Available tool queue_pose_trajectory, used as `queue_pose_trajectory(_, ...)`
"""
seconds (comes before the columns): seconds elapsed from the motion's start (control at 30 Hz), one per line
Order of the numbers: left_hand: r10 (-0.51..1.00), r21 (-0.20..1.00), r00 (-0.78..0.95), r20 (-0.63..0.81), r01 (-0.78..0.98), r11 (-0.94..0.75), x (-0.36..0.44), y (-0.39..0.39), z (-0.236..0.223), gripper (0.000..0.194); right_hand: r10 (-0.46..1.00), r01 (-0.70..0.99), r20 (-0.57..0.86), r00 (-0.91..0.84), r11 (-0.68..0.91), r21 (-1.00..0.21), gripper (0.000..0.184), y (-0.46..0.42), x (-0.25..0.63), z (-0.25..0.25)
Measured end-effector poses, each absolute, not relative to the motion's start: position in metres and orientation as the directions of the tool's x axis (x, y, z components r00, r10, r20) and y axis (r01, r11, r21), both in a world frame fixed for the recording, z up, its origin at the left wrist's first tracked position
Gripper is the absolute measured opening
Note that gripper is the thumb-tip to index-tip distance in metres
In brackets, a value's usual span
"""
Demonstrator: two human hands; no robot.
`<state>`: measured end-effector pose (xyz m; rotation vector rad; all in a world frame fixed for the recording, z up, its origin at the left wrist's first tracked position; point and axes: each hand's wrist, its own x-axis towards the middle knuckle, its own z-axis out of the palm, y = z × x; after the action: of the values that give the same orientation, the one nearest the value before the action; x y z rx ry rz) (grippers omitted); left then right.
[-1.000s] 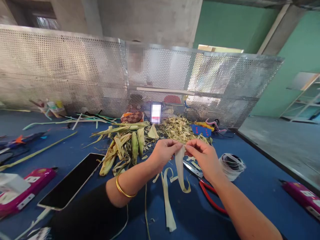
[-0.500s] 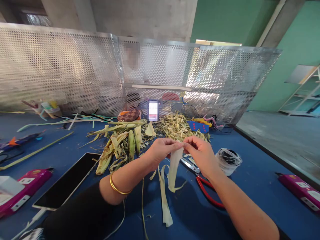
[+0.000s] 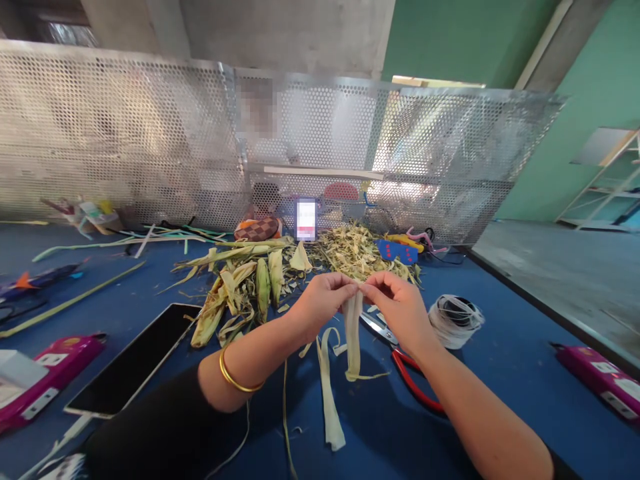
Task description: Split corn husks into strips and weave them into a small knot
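A pale corn husk strip [image 3: 353, 337] hangs down between my hands, its lower end curling to the right just over the blue table [image 3: 380, 433]. My left hand [image 3: 327, 298] pinches its top edge between thumb and fingers. Beside it, my right hand [image 3: 395, 303] pinches the same edge, the fingertips of both hands almost touching. Another long husk strip [image 3: 329, 400] lies on the table below my left hand. Partly hidden behind my right hand and forearm are red-handled scissors [image 3: 413, 383]. Green and yellowish corn husks [image 3: 235, 287] lie in a heap beyond my left hand.
Shredded husk [image 3: 353, 250] is piled ahead, near an upright lit phone [image 3: 306, 220]. A spool of white cord [image 3: 456, 321] stands at right. A dark tablet [image 3: 135, 360] and purple power strips [image 3: 55, 373] lie about. A perforated metal screen [image 3: 310, 127] closes the back; a person is behind it.
The hanging husk strip has swung slightly right and looks narrower, more gathered. Both hands have shifted a little to the left, still pinching its top.
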<state>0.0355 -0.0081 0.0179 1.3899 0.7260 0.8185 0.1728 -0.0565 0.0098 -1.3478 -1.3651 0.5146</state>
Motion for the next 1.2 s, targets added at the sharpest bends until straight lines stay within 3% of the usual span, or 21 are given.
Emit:
queue_pose_trajectory(0.1,0.831,0.995,0.556,0.011,-0.092,0.048,0.036,-0.010,0.018,0.013,0.847,0.537,0.487,0.214,0.315,-0.783,0.016,-0.058,0.174,0.010)
queue_pose_trajectory(0.27,0.822,0.981,0.567,-0.048,-0.127,0.144,0.037,-0.011,0.016,0.015,0.696,0.697,0.715,0.070,0.478,-0.534,0.013,-0.059,0.174,0.008)
queue_pose_trajectory(0.33,0.832,0.982,0.554,-0.026,-0.140,0.124,0.036,-0.011,0.016,0.018,0.671,0.699,0.740,0.050,0.506,-0.506,0.012,-0.058,0.174,0.006)
queue_pose_trajectory(0.43,0.865,0.991,0.497,0.061,-0.133,0.006,0.036,-0.010,0.018,0.020,0.682,0.636,0.728,0.067,0.533,-0.558,0.012,-0.058,0.175,0.007)
queue_pose_trajectory(0.6,0.904,0.983,0.388,0.179,-0.042,-0.176,0.034,-0.002,0.019,0.017,0.823,0.369,0.566,0.049,0.512,-0.776,0.013,-0.062,0.178,0.019)
queue_pose_trajectory(0.83,0.939,0.980,0.281,0.198,-0.041,-0.194,0.031,0.015,0.019,0.013,0.909,0.168,0.302,-0.286,0.358,-0.918,0.023,-0.073,0.194,0.034)
queue_pose_trajectory(1.0,0.968,0.991,0.209,0.136,-0.035,-0.131,0.026,0.028,0.018,0.013,0.769,0.051,0.020,-0.639,0.069,-0.996,0.030,-0.086,0.216,0.037)
queue_pose_trajectory(1.2,0.990,0.993,0.087,0.114,-0.031,-0.112,0.019,0.049,0.008,0.011,0.636,0.028,-0.040,-0.771,-0.030,-0.999,0.047,-0.098,0.235,0.025)
